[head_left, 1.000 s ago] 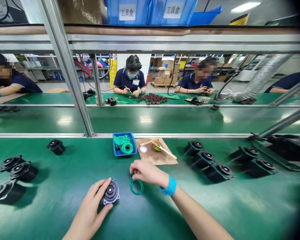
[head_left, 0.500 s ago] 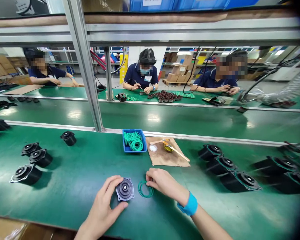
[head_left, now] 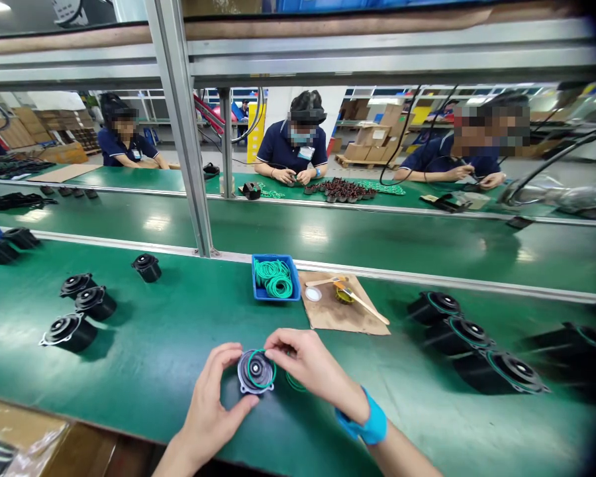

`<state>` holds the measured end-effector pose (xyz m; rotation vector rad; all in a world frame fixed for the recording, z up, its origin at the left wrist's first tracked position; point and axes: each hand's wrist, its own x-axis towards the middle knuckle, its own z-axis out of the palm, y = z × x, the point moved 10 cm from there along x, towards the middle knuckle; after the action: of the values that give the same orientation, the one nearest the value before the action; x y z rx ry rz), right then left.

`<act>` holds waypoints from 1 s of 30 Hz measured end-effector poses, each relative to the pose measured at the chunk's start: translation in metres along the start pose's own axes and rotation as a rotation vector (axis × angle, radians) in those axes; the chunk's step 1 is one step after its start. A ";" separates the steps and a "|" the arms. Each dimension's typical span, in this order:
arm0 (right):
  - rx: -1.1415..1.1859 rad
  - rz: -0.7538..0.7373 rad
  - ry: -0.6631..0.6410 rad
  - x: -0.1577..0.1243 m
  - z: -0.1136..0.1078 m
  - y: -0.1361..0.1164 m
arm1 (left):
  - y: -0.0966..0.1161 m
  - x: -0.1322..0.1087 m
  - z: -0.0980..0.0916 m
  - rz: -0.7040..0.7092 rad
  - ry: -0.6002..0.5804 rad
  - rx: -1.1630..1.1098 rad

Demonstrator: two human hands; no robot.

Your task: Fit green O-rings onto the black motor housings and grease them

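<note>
A round dark motor housing (head_left: 248, 386) with a silver flange and lugs stands upright on the green bench in front of me. My left hand (head_left: 213, 391) curves around its left side, thumb and fingers on the rim. In a pinch, my right hand (head_left: 302, 361) holds a green rubber ring (head_left: 249, 373) over the top of the housing; whether it touches the flange I cannot tell. More green rings (head_left: 295, 383) lie on the bench, partly hidden beneath my right hand. A blue band is on my right wrist.
A blue bin (head_left: 277, 297) of green rings stands behind my hands, beside cardboard (head_left: 328, 319) with brushes and a small yellow pot (head_left: 344, 296). Housings (head_left: 72, 334) stand left; others with green rings (head_left: 506, 372) stand right. A metal post (head_left: 198, 199) rises behind. Several co-workers sit opposite.
My right hand has lifted one green ring off the bench pile and moved left with it, over the housing. My left hand stays around the housing. The view has shifted slightly.
</note>
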<state>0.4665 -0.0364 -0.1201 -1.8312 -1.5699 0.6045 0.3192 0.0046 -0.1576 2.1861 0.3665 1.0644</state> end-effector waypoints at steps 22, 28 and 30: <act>-0.442 -0.645 0.435 -0.067 0.017 -0.047 | 0.052 -0.016 -0.004 0.473 0.167 0.519; -0.422 -0.693 0.440 -0.077 0.027 -0.050 | 0.071 -0.026 0.003 0.560 0.181 0.591; -0.433 -0.716 0.440 -0.079 0.027 -0.049 | 0.070 -0.028 0.002 0.559 0.183 0.565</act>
<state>0.3995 -0.1054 -0.1083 -1.3765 -1.9512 -0.4623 0.3005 -0.0615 -0.1274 2.7931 0.1396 1.6232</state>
